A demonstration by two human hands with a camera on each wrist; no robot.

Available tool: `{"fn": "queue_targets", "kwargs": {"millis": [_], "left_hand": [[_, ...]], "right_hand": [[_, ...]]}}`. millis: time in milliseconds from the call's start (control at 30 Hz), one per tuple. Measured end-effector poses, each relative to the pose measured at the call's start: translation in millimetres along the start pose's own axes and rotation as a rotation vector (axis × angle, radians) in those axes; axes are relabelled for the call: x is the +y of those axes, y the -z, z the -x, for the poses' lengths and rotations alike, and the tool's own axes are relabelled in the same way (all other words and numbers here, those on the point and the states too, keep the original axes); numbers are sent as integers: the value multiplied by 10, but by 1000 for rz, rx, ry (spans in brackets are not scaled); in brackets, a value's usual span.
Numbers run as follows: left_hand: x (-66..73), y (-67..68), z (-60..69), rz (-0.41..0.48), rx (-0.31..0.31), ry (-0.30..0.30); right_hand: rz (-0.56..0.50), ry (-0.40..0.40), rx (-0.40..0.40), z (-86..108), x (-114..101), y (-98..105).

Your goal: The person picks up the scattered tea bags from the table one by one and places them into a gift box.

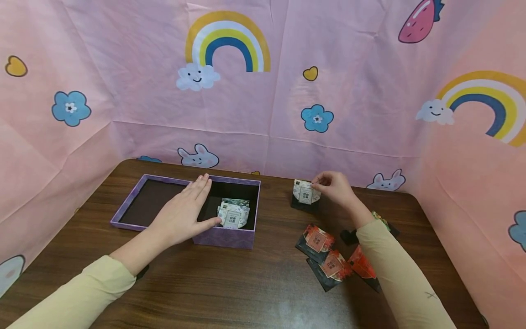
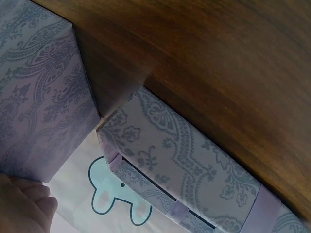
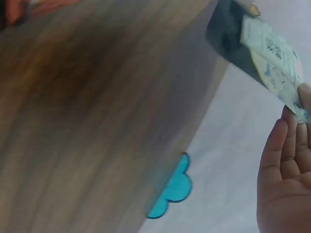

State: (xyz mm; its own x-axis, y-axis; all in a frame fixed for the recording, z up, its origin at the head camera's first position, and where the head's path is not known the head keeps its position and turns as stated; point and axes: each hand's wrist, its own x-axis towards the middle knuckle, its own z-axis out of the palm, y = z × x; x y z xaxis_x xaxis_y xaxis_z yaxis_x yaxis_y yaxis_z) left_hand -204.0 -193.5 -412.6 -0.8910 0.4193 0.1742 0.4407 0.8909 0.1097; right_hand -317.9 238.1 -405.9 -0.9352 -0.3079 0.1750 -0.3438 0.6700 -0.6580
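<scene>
My right hand [image 1: 338, 188] pinches the upper right corner of a white-and-black tea bag packet [image 1: 305, 193], held up near the table's back edge. In the right wrist view this packet [image 3: 272, 53] hangs tilted between thumb and fingers. My left hand [image 1: 185, 208] lies with straight fingers across the left side of a purple patterned box [image 1: 225, 238], its thumb over the front rim. Inside the box, several pale tea bag packets [image 1: 233, 215] stand at the right. In the left wrist view only some fingertips [image 2: 30, 201] show beside the box wall [image 2: 43, 92].
The box's purple lid [image 1: 127, 203] lies upside down left of the box. Red-and-black packets [image 1: 318, 240] lie on the wooden table [image 1: 263, 292] at the right. A green-and-yellow packet [image 1: 381, 219] is partly hidden behind my right forearm. Printed pink cloth [image 1: 283, 100] hangs behind the table.
</scene>
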Motion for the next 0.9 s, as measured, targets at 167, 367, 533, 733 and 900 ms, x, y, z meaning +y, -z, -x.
{"fn": "queue_targets", "kwargs": {"millis": [167, 367, 533, 733, 900], "left_hand": [[-3, 0, 1, 1, -4, 0], [-7, -11, 4, -2, -5, 2], [-7, -9, 6, 1, -7, 2], [-2, 4, 0, -13, -2, -7], [0, 17, 1, -25, -3, -11]], "right_hand": [[5, 19, 44, -51, -145, 29], [11, 54, 74, -83, -362, 44], [-11, 83, 83, -101, -523, 43], [-56, 127, 114, -99, -715, 13], [-98, 162, 127, -112, -867, -25]]}}
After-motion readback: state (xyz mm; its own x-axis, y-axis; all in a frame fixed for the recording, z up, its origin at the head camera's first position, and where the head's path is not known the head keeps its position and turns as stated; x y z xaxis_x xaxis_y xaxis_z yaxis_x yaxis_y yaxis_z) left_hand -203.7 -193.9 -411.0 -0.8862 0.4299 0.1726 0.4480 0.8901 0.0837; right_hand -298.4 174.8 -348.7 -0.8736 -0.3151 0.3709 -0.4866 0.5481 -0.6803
